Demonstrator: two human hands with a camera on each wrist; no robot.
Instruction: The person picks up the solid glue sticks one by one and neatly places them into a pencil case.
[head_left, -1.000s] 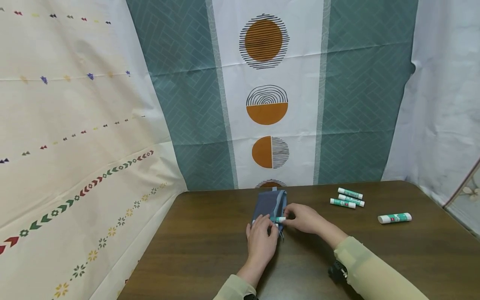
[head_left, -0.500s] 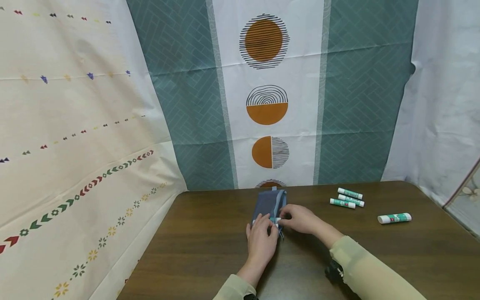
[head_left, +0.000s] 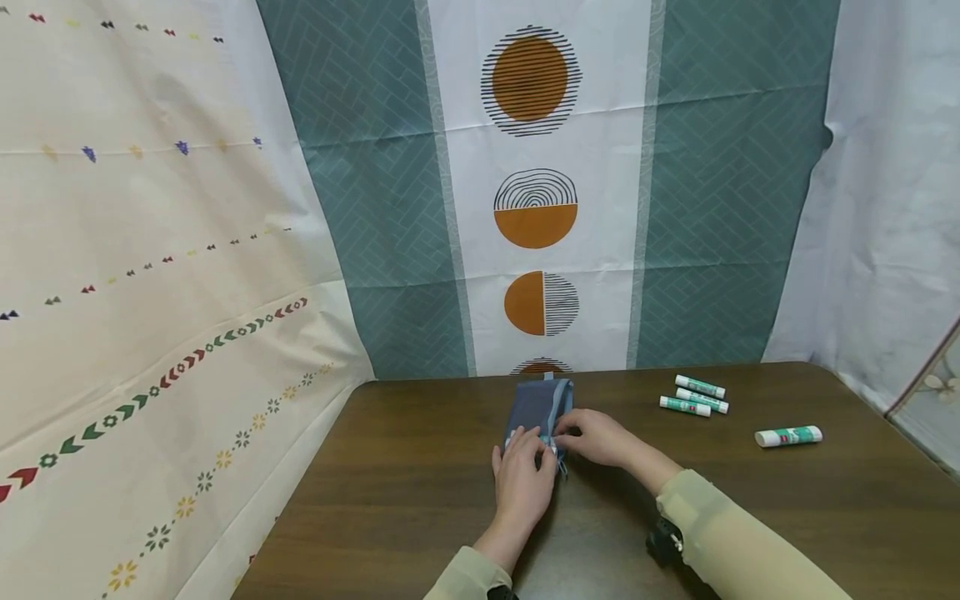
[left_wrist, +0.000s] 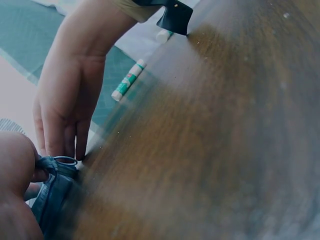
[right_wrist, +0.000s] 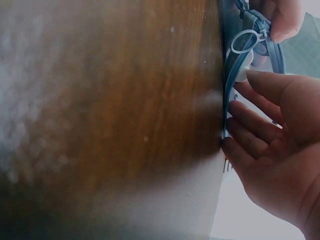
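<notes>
A blue-grey zipper pouch (head_left: 532, 403) lies near the table's back edge. My left hand (head_left: 522, 477) lies over its near end and grips the edge beside the zipper, as the right wrist view shows. At the pouch's open side is my right hand (head_left: 600, 437). Its thumb and forefinger are at the white end of a glue stick (right_wrist: 243, 75), which sits between the zipper edges. Most of that stick is hidden inside the pouch. The other right fingers lie along the pouch's outer side. A round zipper pull (right_wrist: 244, 41) hangs by the opening.
On the right of the brown table (head_left: 390, 500), three slim green-and-white glue sticks (head_left: 693, 397) lie close together. A thicker glue stick (head_left: 789, 437) lies nearer on that side. Patterned cloths (head_left: 375, 208) hang behind and to the left.
My right hand has moved slightly left, carrying the glue stick into the pouch until its green body no longer shows in the head view. My left hand has stayed in place.
</notes>
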